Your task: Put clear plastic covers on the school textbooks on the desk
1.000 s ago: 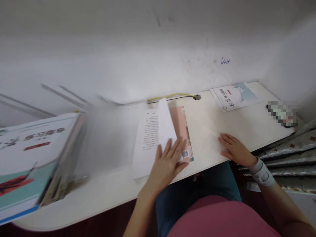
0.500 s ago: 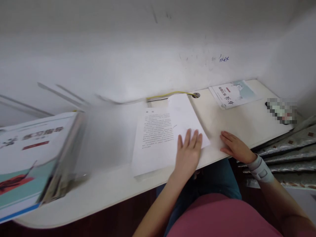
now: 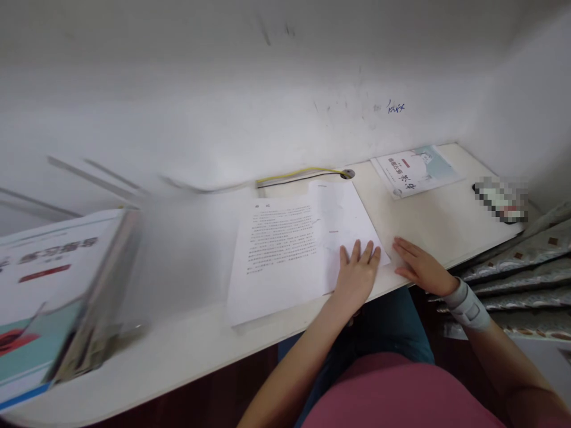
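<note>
An open booklet (image 3: 281,279) lies on the white desk (image 3: 187,339), its left page printed with lines of dark text. My left hand (image 3: 359,273) rests flat on the lower part of the right-hand page (image 3: 343,208), fingers spread and holding nothing. That page is mostly white with a few faint marks. Just right of the booklet's corner, my right hand (image 3: 422,267) lies on the desk near its front edge, its fingers stretched out and nothing held. A pale band (image 3: 468,303) wraps the right wrist.
A thick stack of books (image 3: 49,285) stands at the left. Toward the back right lies another booklet (image 3: 417,169), with a blurred-out phone-like object (image 3: 499,199) beyond it. A yellow cable (image 3: 303,172) runs along the wall into a desk hole. Folded patterned fabric (image 3: 526,261) hangs at right.
My left hand has slid right across the right-hand page, which has gone from curled to lying flatter. My right hand stays almost in place. The view has shifted slightly.
</note>
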{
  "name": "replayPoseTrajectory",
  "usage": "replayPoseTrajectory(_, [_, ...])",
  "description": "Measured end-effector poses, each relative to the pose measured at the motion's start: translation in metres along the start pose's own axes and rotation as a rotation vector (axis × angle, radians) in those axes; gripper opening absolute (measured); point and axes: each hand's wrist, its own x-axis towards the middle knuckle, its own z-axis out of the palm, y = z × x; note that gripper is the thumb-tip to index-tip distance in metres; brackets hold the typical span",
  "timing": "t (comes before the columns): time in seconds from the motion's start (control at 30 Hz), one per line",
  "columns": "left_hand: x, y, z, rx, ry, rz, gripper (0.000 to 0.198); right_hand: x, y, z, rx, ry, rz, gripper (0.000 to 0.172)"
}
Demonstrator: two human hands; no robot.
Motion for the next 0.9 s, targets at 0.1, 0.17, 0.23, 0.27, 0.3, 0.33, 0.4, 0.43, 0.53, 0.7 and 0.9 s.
replayPoseTrajectory(0.1, [0.007,0.012,-0.002,0.021,0.011,-0.017,0.047,-0.002,0.001,-0.001,0.106,0.019,0.038,0.057])
replayPoseTrajectory(0.17, [0.012,0.02,-0.003,0.035,0.021,-0.021,0.047,-0.003,0.002,-0.001,0.135,0.027,0.04,0.058])
replayPoseTrajectory(0.23, [0.015,0.027,-0.003,0.04,0.02,-0.007,0.046,-0.003,0.002,0.001,0.128,0.029,0.032,0.058])
replayPoseTrajectory(0.27, [0.016,0.03,-0.003,0.039,0.013,-0.002,0.046,-0.002,0.001,0.002,0.117,0.027,0.029,0.058])
replayPoseTrajectory(0.3, [0.017,0.032,-0.004,0.037,0.005,-0.001,0.046,-0.002,0.001,0.003,0.105,0.025,0.027,0.058])
replayPoseTrajectory(0.33, [0.017,0.034,-0.005,0.034,-0.005,-0.005,0.047,-0.002,0.001,0.003,0.094,0.023,0.024,0.058])
replayPoseTrajectory(0.4, [0.016,0.036,-0.007,0.027,-0.027,-0.018,0.047,-0.001,0.0,0.004,0.077,0.02,0.015,0.058])
replayPoseTrajectory(0.43, [0.015,0.037,-0.008,0.023,-0.037,-0.023,0.047,-0.001,0.0,0.004,0.073,0.02,0.009,0.059])
replayPoseTrajectory(0.53, [0.012,0.04,-0.011,0.007,-0.059,-0.02,0.047,-0.001,0.0,0.002,0.078,0.024,-0.004,0.061])
replayPoseTrajectory(0.7, [0.009,0.041,-0.013,-0.009,-0.101,0.031,0.048,-0.003,0.0,0.0,0.037,0.004,-0.008,0.065])
replayPoseTrajectory(0.9, [0.014,0.002,-0.021,-0.152,-0.133,0.39,0.048,-0.003,-0.005,0.004,-0.128,-0.039,0.008,0.059])
